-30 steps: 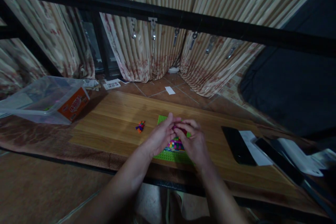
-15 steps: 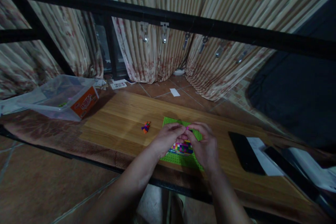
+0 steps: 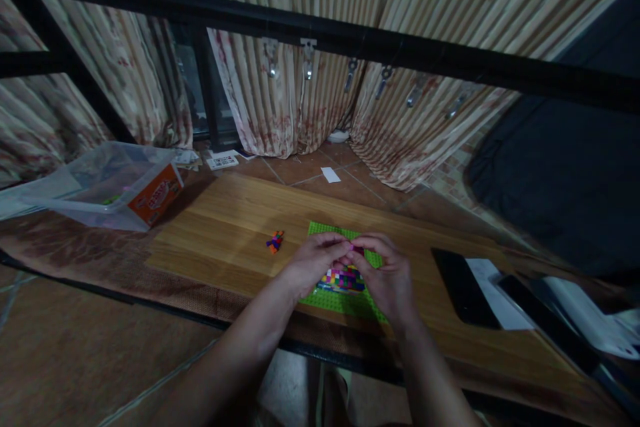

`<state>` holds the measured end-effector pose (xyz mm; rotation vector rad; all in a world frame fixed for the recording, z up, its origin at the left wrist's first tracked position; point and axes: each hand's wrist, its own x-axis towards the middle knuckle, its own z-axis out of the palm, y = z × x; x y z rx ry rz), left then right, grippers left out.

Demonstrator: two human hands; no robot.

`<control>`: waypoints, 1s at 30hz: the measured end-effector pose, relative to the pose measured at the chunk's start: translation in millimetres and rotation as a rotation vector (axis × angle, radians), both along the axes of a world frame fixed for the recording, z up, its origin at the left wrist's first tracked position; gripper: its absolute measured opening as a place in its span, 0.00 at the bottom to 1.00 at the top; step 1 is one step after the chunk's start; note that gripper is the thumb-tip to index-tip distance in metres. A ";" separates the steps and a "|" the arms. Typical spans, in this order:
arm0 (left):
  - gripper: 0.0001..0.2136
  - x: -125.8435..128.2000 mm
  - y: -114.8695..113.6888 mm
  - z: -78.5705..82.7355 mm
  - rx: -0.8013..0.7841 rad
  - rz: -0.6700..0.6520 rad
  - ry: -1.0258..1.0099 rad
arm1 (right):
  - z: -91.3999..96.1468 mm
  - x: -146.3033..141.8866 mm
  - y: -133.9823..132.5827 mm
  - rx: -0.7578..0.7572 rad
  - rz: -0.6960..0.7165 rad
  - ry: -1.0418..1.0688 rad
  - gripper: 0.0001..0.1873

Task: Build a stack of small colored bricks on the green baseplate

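My left hand and my right hand meet fingertip to fingertip above a green studded baseplate. Between the fingertips shows a small pink toy brick, pinched by both hands. Below them, a block of many-coloured toy bricks sits on the baseplate, partly covered by my fingers. To the left, a small pile of loose bricks in orange, purple and other colours lies on the wooden board.
A clear plastic bin with an orange label stands at the left. On the right lie a black flat tablet-like object, a white sheet and a long dark object. A black metal bar with hanging hooks crosses above.
The view has shifted slightly, so the scene sits a little further left. Both hands stay together over the baseplate, fingertips still on the pink brick.
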<state>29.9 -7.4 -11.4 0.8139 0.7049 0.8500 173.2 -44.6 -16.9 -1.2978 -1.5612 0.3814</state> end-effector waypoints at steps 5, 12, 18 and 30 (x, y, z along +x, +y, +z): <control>0.13 -4.7 1.9 4.5 0.049 -0.028 0.067 | 7.7 3.2 -3.2 -0.035 0.126 0.028 0.08; 0.14 -8.2 2.6 8.2 0.018 -0.098 0.085 | 7.4 4.6 -2.4 -0.026 0.155 0.044 0.08; 0.14 -5.1 1.8 9.8 0.013 -0.060 0.095 | 5.3 7.9 -0.3 -0.055 0.137 0.069 0.05; 0.04 -25.9 26.2 3.7 0.200 0.324 0.372 | -10.2 32.5 3.1 -0.164 -0.015 -0.142 0.09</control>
